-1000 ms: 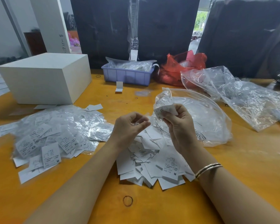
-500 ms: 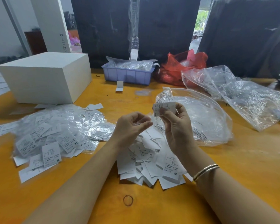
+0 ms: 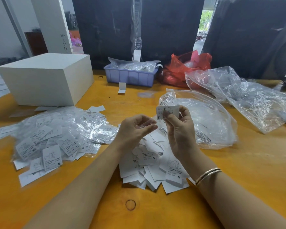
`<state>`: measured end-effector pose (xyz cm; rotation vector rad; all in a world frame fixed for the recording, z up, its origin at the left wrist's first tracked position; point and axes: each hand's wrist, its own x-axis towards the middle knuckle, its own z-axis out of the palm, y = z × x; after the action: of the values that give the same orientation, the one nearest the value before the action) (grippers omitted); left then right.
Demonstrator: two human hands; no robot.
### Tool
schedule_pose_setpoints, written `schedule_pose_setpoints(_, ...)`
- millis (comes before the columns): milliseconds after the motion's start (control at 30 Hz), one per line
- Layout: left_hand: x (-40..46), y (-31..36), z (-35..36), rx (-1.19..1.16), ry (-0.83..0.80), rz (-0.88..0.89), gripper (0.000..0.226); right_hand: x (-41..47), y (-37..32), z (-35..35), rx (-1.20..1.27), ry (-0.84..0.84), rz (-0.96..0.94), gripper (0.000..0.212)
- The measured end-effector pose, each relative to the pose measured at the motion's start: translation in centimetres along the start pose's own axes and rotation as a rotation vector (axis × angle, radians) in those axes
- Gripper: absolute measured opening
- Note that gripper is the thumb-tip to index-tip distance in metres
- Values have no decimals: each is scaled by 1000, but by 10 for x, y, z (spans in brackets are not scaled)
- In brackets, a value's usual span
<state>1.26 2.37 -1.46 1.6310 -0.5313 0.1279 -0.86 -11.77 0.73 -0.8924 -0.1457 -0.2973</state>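
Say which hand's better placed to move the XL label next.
Right, probably: the right hand pinches the XL label above the loose label pile. The left hand sits curled beside it, with no grip on the label.

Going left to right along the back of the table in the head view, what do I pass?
White box → lilac tray → red plastic bag → crumpled clear plastic bags.

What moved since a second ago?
The right hand straightened the XL label and turned it up flat, so its print now shows. The left hand stayed curled beside it, and the label pile below did not move.
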Motion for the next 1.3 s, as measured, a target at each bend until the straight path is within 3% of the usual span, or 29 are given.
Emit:
schedule_pose_setpoints(233, 1, 3, -1, 60, 49, 39, 11, 0, 5, -8, -312, -96, -26, 27)
schedule_pose_setpoints(367, 3, 3, -3, 103, 95, 47, 14, 1, 5, -14, -700, -161, -186, 27)
schedule_pose_setpoints(533, 4, 1, -5, 152, 116, -11, 20, 1, 1, -17, -960, -251, -344, 31)
schedule_pose_setpoints(733, 1, 2, -4, 91, 79, -18, 16, -9, 6, -9, -1077, -502, -60, 41)
schedule_pose_setpoints(867, 2, 1, -6, 62, 87, -40, 5, -10, 2, -9, -1154, -582, -4, 53)
schedule_pose_setpoints(933, 4, 3, -9, 39, 140, -46, 4, -7, -3, -9, -1092, -461, -136, 54)
schedule_pose_setpoints(1000, 6, 4, -15, 72, 238, -44, 6, 1, -13, -13, -1045, -209, -373, 43)
schedule_pose_setpoints(1100, 7, 0, -33, 360, 410, -36, 3, 22, -29, -39, -1284, 109, -605, 28)
schedule_pose_setpoints(1200, 6, -8, -51, 708, 518, -115, 16, 34, -35, -70, -1696, 188, -329, 32)
schedule_pose_setpoints(1300, 5, -13, -61, 913, 544, -268, 23, 38, -31, -84, -1982, 90, 5, 39)
